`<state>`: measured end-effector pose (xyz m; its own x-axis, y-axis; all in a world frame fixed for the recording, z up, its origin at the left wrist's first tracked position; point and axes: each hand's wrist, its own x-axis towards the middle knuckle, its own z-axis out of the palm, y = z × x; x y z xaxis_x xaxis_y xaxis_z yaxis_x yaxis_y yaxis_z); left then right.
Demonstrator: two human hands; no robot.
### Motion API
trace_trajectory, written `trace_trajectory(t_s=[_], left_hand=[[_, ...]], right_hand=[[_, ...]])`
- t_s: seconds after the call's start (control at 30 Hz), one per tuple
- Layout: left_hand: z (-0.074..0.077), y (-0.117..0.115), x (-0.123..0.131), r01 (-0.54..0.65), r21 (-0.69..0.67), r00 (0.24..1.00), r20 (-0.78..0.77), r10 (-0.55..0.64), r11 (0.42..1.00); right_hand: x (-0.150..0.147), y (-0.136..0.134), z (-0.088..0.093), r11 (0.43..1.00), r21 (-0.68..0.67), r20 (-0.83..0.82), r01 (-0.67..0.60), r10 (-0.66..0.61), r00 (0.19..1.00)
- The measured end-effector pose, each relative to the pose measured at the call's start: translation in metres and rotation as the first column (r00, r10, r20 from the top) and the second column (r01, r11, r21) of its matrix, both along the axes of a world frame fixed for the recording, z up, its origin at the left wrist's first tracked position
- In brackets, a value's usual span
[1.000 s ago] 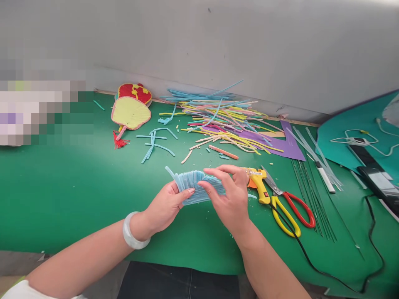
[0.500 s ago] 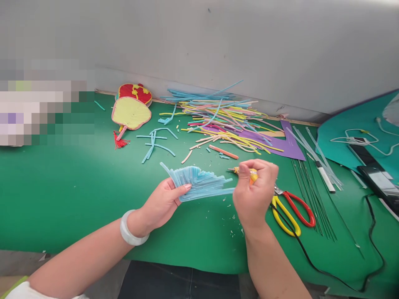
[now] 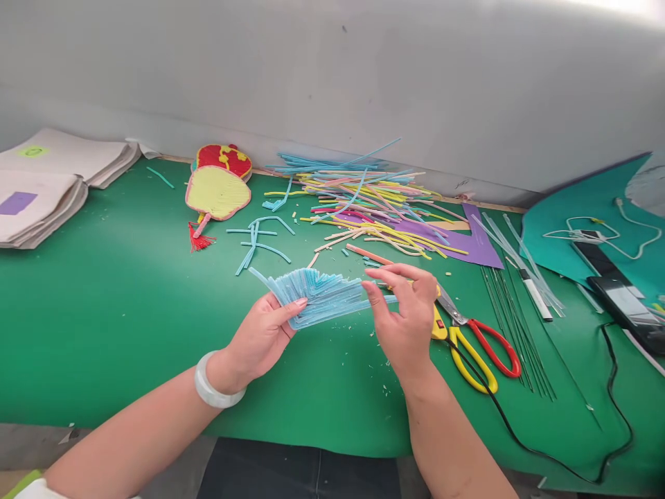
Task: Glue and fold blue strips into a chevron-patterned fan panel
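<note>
Well, from my end I have the left hand (image 3: 267,329) coming in from the lower left, thumb pressed on top and fingers tucked beneath, clamped on the left part of a pleated light-blue piece (image 3: 322,301). That piece sits in front of me over the middle of the green table (image 3: 156,333), its strips bent and nested, one loose end jutting past my thumb. A pale bangle (image 3: 208,381) circles the left wrist.

My right hand (image 3: 402,312) rises from the lower right, forearm steep, fingers curled with thumb and fingertips close together at the piece's right end; I can't tell whether they pinch a strip. The two hands are apart, with the piece between them.

Behind the right hand I see part of a yellow glue gun (image 3: 439,327), with scissors (image 3: 481,350) just beside it. Farther back, the table bears a heap of coloured strips (image 3: 374,190), some lying across a purple sheet (image 3: 485,242). Over on my right, a turquoise sheet (image 3: 545,242) carries a white cable (image 3: 641,256).
</note>
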<state>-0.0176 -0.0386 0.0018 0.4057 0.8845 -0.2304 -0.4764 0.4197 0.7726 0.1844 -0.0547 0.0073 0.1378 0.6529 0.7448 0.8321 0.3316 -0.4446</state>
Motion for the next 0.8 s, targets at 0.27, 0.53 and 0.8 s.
trace_trajectory(t_s=[0.27, 0.53, 0.8], left_hand=[[0.0, -0.003, 0.003, 0.05, -0.007, 0.999, 0.007, -0.05, 0.999], [-0.001, -0.001, 0.004, 0.041, 0.013, 0.999, 0.003, -0.041, 0.999], [0.006, -0.002, 0.0, -0.356, 0.232, 0.915, -0.112, 0.388, 0.905]], right_hand=[[-0.006, -0.001, -0.003, 0.999, -0.024, 0.122, -0.04, 0.042, 0.992], [-0.006, -0.001, -0.005, 0.999, -0.004, 0.078, -0.042, 0.042, 0.996], [-0.029, -0.015, -0.007, 0.814, -0.209, -0.488, -0.542, 0.394, 0.779]])
